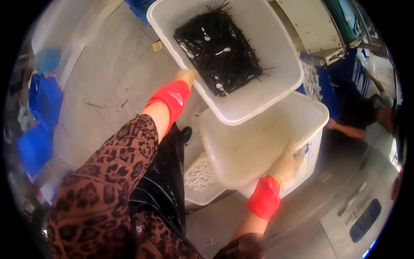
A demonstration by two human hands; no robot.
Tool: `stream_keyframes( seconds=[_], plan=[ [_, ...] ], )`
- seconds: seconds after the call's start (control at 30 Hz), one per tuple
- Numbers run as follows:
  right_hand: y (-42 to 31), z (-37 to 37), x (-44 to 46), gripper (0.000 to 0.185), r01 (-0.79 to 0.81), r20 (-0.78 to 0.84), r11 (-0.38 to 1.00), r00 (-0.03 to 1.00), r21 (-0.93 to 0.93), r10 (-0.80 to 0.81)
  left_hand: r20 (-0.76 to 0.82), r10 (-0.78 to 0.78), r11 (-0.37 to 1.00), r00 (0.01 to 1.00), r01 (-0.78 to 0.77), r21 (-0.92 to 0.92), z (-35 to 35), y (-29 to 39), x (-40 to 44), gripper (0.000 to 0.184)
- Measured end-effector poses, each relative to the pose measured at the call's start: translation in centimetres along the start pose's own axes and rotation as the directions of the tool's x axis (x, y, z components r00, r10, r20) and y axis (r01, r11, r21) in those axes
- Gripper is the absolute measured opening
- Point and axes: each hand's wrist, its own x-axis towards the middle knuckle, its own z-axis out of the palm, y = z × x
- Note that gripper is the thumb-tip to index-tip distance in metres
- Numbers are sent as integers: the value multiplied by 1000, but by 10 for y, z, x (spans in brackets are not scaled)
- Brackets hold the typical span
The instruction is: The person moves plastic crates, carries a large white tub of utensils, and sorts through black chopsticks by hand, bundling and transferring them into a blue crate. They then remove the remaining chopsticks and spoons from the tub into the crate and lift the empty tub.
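Two-handed, apparently for balance, we had our left fingers [188,75] closed on the upper tub [274,62] of black strips [228,64], right fingers [288,165] closed on the lower tub's [241,144] rim.

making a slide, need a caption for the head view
Left hand gripping a bin of black strips, right hand gripping a second bin.

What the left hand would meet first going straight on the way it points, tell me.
Most likely the near wall of the upper white tub, whose rim the left hand grips; beyond it, probably the black strips inside, though depth is unclear.
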Motion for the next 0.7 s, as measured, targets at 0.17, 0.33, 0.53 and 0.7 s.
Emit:
stream_keyframes(
  seconds=[0.17,0.33,0.53,0.7],
  plan=[
    [24,12,13,51,5,-10,999,1000,-41,-6,-125,5,998,992,3,67,-54,-14,-21,28],
    [43,19,13,50,4,-4,999,1000,40,-4,-262,-9,998,965,25,55,-128,-50,-43,34],
    [57,18,5,43,45,59,998,997,46,-48,-468,-97,976,879,176,127,-252,-107,-59,38],
    [58,20,-18,45,112,78,991,990,74,-117,-681,-197,831,705,488,265,-350,-156,-77,43]
  ],
)
